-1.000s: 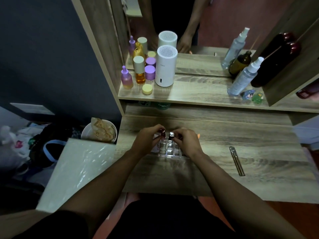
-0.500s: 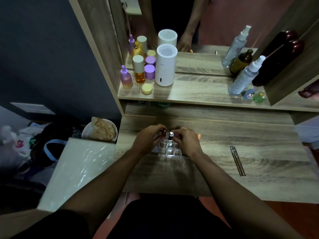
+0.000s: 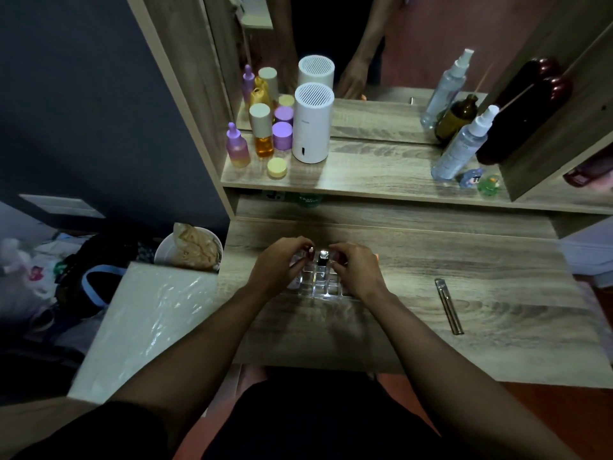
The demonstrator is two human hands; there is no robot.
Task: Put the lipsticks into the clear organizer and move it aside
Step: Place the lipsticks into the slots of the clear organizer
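Observation:
A clear gridded organizer [image 3: 319, 284] stands on the wooden desk [image 3: 431, 293], just in front of me. Two lipsticks stand upright in its far row: a dark red-tipped lipstick [image 3: 311, 252] and a black lipstick with a shiny silver top [image 3: 323, 257]. My left hand [image 3: 280, 263] curls over the organizer's left side, fingertips at the red-tipped lipstick. My right hand [image 3: 356, 270] covers the right side, fingers pinched by the silver-topped one. Both hands hide much of the organizer. An orange object [image 3: 375, 256] peeks out past my right hand.
A thin metal tool [image 3: 448, 305] lies on the desk to the right. The raised shelf behind holds a white cylinder [image 3: 313, 122], purple and amber bottles [image 3: 262, 134], spray bottles [image 3: 462, 144] and a mirror. Left of the desk are a white board [image 3: 142, 323] and a bin [image 3: 190, 249].
Both hands stay at the organizer's far row with only tiny finger shifts. The view has shifted slightly; nothing else has moved.

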